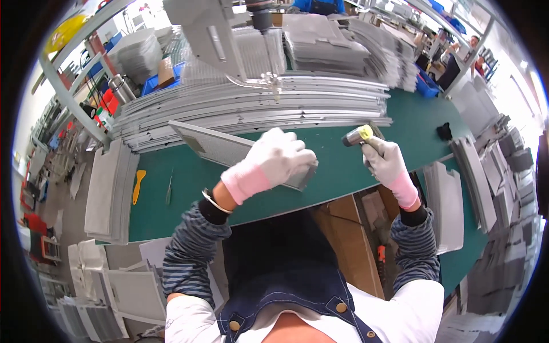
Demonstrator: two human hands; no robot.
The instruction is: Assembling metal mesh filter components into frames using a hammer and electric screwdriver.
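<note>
Currently a flat rectangular metal mesh panel (229, 150) is pinned on the green table (354, 171) near its front edge, lying skewed to that edge. Panel look: grey, thin, framed rim with a finer mesh field inside; the near right corner is covered by the left hand (278, 162). That hand, in a white glove with a pink cuff, is closed over the panel's near end, pressing it down. The right hand (388, 163), gloved the same way, is wrapped tight around a tool with a yellow-and-grey head (358, 136), held just above the table, right of the panel and not touching it. A long stack of similar grey panels (257, 106) is laid along the back edge. A yellow scraper (138, 186) and a thin screwdriver (169, 187) are lying near the left end.
</note>
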